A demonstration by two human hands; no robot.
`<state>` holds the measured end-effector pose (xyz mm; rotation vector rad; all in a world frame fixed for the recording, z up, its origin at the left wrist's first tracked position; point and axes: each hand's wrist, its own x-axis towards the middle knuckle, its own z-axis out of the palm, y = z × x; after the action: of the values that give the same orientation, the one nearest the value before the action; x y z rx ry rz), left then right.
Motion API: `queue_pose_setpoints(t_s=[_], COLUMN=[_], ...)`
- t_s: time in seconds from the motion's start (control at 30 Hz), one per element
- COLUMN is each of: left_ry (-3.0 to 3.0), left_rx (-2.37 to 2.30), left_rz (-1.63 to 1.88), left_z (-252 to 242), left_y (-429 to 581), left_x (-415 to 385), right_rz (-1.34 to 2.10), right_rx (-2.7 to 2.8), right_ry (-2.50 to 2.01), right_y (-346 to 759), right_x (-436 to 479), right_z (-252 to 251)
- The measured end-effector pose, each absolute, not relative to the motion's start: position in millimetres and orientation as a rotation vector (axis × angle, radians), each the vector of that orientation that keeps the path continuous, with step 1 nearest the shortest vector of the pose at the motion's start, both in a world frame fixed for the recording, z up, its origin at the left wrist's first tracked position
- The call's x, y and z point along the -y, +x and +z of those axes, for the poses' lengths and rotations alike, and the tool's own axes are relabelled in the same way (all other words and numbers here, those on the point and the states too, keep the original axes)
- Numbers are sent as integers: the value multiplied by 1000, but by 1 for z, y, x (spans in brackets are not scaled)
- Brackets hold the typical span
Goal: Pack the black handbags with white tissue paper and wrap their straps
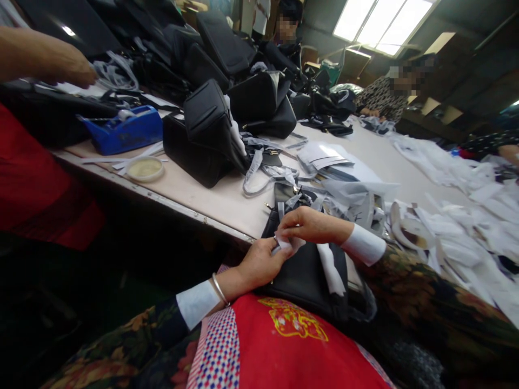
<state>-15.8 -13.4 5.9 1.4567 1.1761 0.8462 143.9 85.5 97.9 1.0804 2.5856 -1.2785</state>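
Note:
A black handbag (310,273) lies at the table edge against my red apron (259,346). Over it my two hands meet at a small piece of white tissue paper (298,246). My left hand (261,263) is closed on the paper from the left, thumb up. From above, my right hand (306,224) pinches the same paper with its fingertips. A strip of white wrapping (331,270) hangs down the bag's side, around what seems to be a strap. Just beyond my hands are a zipper pull and plastic-wrapped straps (298,197).
Black handbags (206,129) are heaped on the table (227,208). At left are a blue tape dispenser (125,129), a round shallow dish (145,168) and another person's arm (44,56). White paper scraps (466,243) and a tape roll (411,227) lie at right. Other people sit farther back.

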Motion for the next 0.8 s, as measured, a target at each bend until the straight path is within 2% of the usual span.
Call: queue_pose_setpoints(t_s=[0.4,0.57,0.7,0.8], left_ry=[1553,1468,1409,1371], left_rx=[-1059,-1140,-1173,-1158], left_rz=[881,795,764,778], left_z=[1,3,3,1], left_y=[-21,-20,-21,-22], left_x=[14,12,9,8], right_rz=[-1051,-937,-702,-713], right_rx=[-2472,-2468,-2658,-2620], right_ry=[1050,968,1082,1174], right_y=[126,122,124,131], right_x=[-92,-88,-82,-77], right_z=[93,101,109,111])
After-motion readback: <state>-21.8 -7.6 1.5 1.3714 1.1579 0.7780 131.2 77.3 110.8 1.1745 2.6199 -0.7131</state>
